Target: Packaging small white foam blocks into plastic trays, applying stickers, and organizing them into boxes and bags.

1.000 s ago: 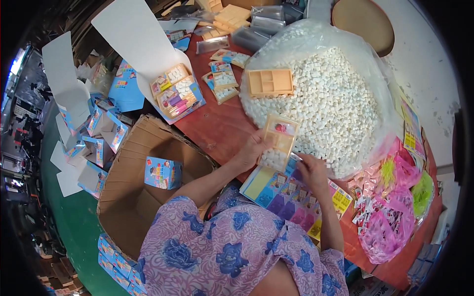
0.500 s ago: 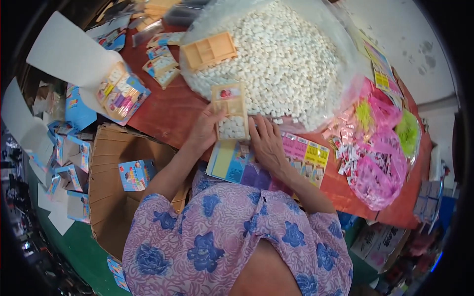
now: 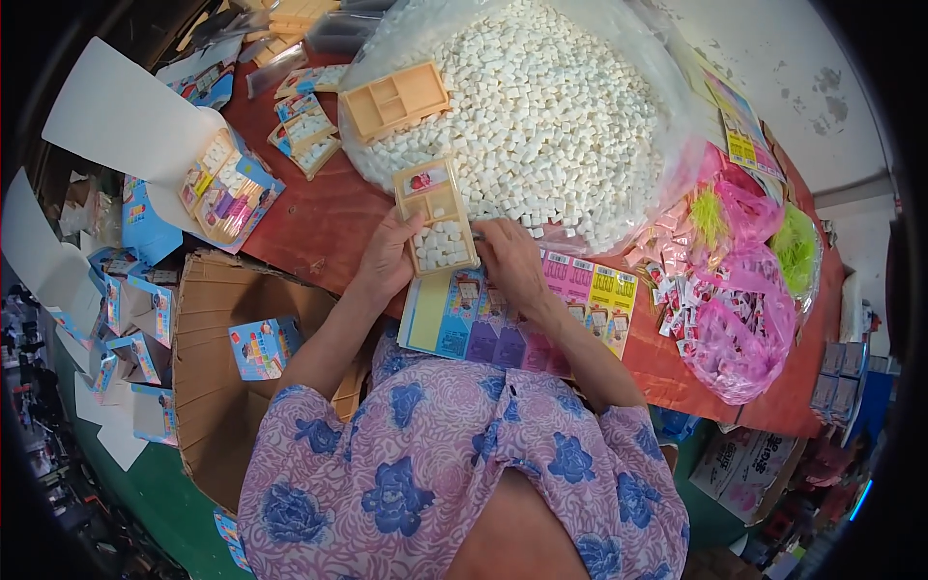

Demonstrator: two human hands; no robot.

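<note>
My left hand [image 3: 389, 253] holds a small cream tray [image 3: 417, 205] by its left side, the thumb over the rim. White cubes [image 3: 443, 245] fill the tray's near compartment. A packet with red print [image 3: 423, 180] lies in the far one, and a loose white cube or two sit in the middle one. Close against the tray's right edge, my right hand [image 3: 515, 266] has its fingers curled in; what they pinch, if anything, is hidden. Under both hands lies a colourful printed card sheet [image 3: 440, 324]. Just beyond the tray spreads a large heap of white cubes [image 3: 551, 106] in clear plastic.
An unfilled cream tray [image 3: 396, 100] rests on the heap's left edge. Filled trays [image 3: 307, 135] and an open display box [image 3: 232, 188] stand left. A cardboard carton [image 3: 217, 387] holds a blue box [image 3: 261, 348]. Pink bags [image 3: 744, 338] with small packets lie right on the red table [image 3: 300, 222].
The tray has shifted slightly left with my left hand. The fingers of my right hand, stretched out before, have curled in beside the tray's edge.
</note>
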